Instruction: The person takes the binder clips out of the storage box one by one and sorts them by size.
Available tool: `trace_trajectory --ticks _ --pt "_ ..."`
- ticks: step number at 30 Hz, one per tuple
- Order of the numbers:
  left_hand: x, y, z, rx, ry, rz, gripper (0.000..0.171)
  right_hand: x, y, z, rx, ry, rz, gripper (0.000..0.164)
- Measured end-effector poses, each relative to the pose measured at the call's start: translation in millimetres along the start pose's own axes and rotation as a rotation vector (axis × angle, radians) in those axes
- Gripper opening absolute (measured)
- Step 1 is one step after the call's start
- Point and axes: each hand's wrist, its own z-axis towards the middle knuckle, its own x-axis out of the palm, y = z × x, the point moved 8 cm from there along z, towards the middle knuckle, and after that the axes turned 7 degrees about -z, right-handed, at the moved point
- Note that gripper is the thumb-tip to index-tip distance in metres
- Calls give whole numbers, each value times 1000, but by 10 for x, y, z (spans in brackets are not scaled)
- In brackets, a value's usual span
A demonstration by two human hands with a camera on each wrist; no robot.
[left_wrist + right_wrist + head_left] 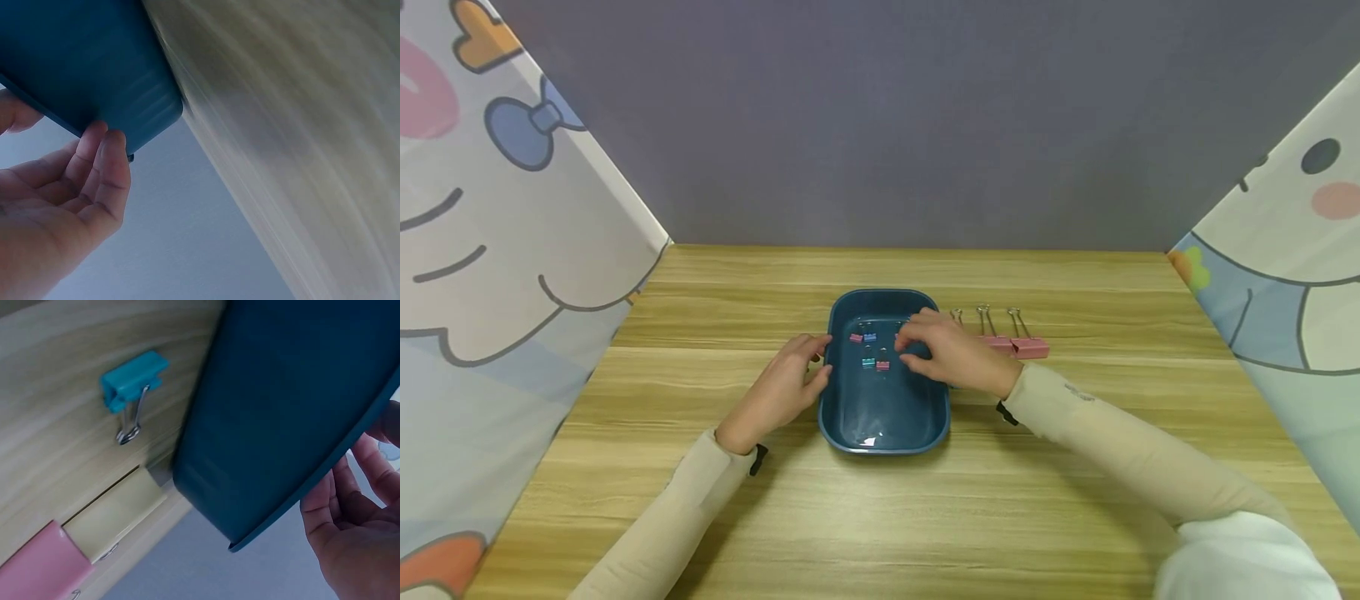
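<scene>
A dark blue tray [883, 421] holds small binder clips: a pink clip [856, 338], a blue clip [870, 337], a teal clip [868, 363] and another pink clip [882, 365]. My left hand [786, 379] is at the tray's left side, fingertips right at the rim and thumb spread from the fingers. Over the right part of the tray reaches my right hand [951, 350], fingers bent and thumb apart from the index finger. One more pink clip [898, 337] shows at its fingertips, partly hidden. In the right wrist view the tray wall hides the fingertips.
Large pink binder clips [1030, 348] lie right of the tray with wire handles pointing away. Beside the tray's right wall are a cream binder clip [115, 512] and a teal binder clip [132, 378]. A grey panel [880, 125] stands behind the wooden table [737, 533].
</scene>
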Motion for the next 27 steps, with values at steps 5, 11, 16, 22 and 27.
trace_trajectory --ticks 5,11,16,22,27 --pt "-5 1 -1 5 -2 0 44 35 25 64 -14 5 14 11" --pt "-2 11 3 10 -4 -3 43 107 19 127 -7 29 11 11" --pt "-4 14 6 18 -6 -5 43 200 1 170 7 74 18 12" --pt "3 21 8 15 1 -13 43 310 -31 215 27 123 -25 12" --pt "5 29 10 18 -1 -16 44 376 -37 254 37 160 -70 11"
